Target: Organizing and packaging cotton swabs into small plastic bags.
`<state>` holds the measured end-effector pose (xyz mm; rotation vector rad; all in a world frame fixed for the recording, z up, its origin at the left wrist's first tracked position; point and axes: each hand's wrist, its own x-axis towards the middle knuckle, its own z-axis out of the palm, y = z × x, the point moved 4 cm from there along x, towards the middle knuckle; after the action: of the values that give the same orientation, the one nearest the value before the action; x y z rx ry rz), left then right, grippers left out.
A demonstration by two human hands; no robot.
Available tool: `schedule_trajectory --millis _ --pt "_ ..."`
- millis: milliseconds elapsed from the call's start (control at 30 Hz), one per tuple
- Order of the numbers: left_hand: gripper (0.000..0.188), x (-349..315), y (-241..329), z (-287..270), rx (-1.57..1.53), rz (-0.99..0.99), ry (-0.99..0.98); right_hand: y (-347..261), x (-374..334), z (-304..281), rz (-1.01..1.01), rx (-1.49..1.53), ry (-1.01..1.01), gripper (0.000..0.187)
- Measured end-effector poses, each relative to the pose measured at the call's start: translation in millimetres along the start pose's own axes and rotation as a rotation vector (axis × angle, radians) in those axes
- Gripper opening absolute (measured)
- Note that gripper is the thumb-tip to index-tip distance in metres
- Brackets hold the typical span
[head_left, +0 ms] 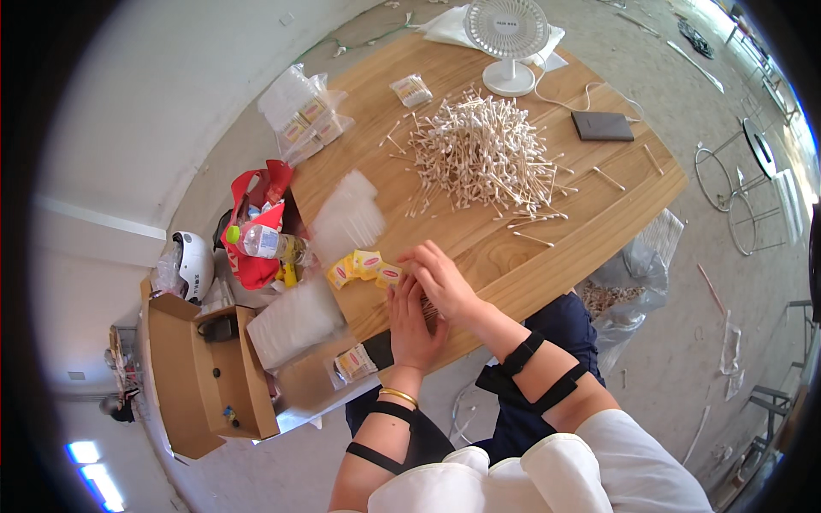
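At the table's near edge, my left hand (414,332) is closed round a small bundle of cotton swabs (429,313), mostly hidden between my palms. Curled over the top of it is my right hand (440,279), its fingertips meeting the left fingers; what they pinch is hidden. Several yellow-and-white printed cards (365,263) lie fanned just left of my fingertips. Beyond my hands a big loose heap of cotton swabs (483,154) spreads over the wooden table (342,179), with a few stray sticks round it.
Clear plastic sleeves (349,218) and a stack of clear bags (295,325) lie leftward. A packed swab bag (355,363) sits beside my left wrist. Farther off stand a white fan (509,77) and a grey power bank (603,126). An open cardboard box (184,376) stands at left.
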<state>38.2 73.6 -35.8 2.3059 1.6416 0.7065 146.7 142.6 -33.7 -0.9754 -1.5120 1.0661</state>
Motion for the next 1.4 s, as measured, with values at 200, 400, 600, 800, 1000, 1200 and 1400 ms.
schedule_trajectory --millis 200,400,600,800,1000,1200,1400 --pt "0.069 -3.9 -2.9 0.8 -0.021 -0.017 -0.024 6.0 10.9 -25.5 0.071 0.028 0.186 0.022" --pt "0.072 -6.4 3.3 0.7 0.082 -0.049 -0.063 6.8 10.1 -26.8 0.101 0.004 0.177 0.023" --pt "0.080 -15.7 8.5 13.0 0.215 -0.023 -0.093 5.0 9.3 -27.5 0.089 0.005 0.153 0.023" --pt "0.084 7.1 14.8 19.6 0.254 -0.100 -0.085 13.4 0.8 -27.7 0.085 0.026 0.088 0.027" --pt "0.088 8.4 9.5 19.6 0.165 -0.116 -0.014 7.6 -7.0 -6.6 0.042 0.092 -0.083 0.034" --pt "0.086 -0.6 4.6 6.1 0.051 -0.161 -0.023 5.8 4.2 -20.5 0.063 0.119 0.081 0.034" --pt "0.070 0.5 -34.9 -24.1 0.065 -0.230 -0.037 5.5 1.5 -28.0 0.100 0.063 0.107 0.032"
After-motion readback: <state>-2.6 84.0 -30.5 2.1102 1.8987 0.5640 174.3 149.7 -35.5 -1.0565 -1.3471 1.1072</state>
